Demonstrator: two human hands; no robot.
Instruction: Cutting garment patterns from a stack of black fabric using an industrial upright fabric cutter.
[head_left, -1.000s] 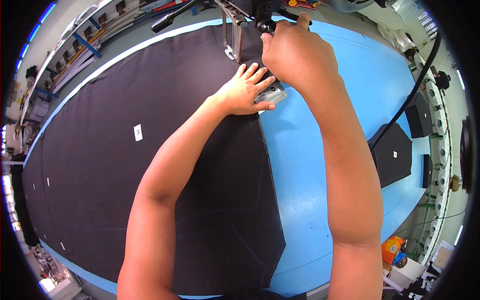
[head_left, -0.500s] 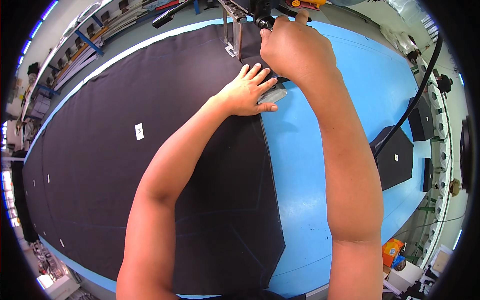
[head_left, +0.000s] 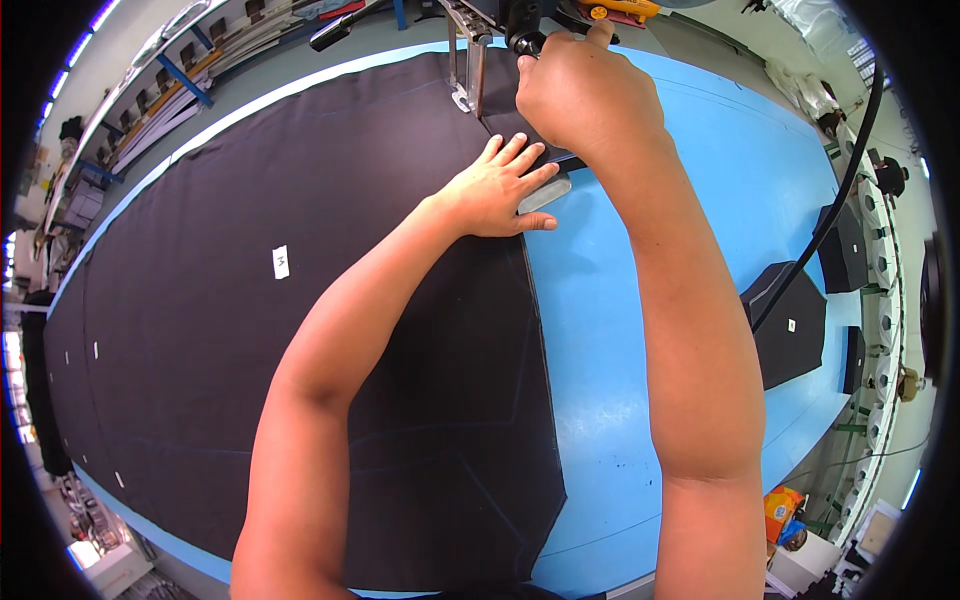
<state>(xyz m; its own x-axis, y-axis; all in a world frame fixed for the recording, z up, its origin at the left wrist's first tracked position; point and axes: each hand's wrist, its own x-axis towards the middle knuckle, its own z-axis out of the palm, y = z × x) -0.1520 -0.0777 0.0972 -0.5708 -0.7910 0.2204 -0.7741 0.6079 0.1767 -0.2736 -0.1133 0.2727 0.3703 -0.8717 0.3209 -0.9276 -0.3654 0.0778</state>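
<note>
A broad stack of black cloth point(head_left: 200, 330) with faint blue marking lines spreads over the left and middle of the blue table point(head_left: 600, 350). My left hand point(head_left: 495, 192) lies open on the cloth near its right edge, fingers spread. Beside its thumb a pale, rounded bar point(head_left: 546, 197) juts out, partly covered by the hand. At the far side my right hand point(head_left: 595, 100) is closed round the black handle point(head_left: 524, 38) of an upright cloth cutting machine. The machine's metal guide and foot point(head_left: 462, 97) stand at the cloth, just beyond my left fingertips. My right hand hides part of the machine.
Cut black cloth stacks point(head_left: 790, 345) with small white labels lie at the table's right. A black cable point(head_left: 835, 195) hangs across that side. Another white label point(head_left: 281, 262) sits on the large cloth. Shelving point(head_left: 150, 70) stands beyond the far left edge.
Very little differs. My left hand and the pale bar sit slightly nearer to me, while my right hand stays on the handle. The whole view has shifted a touch.
</note>
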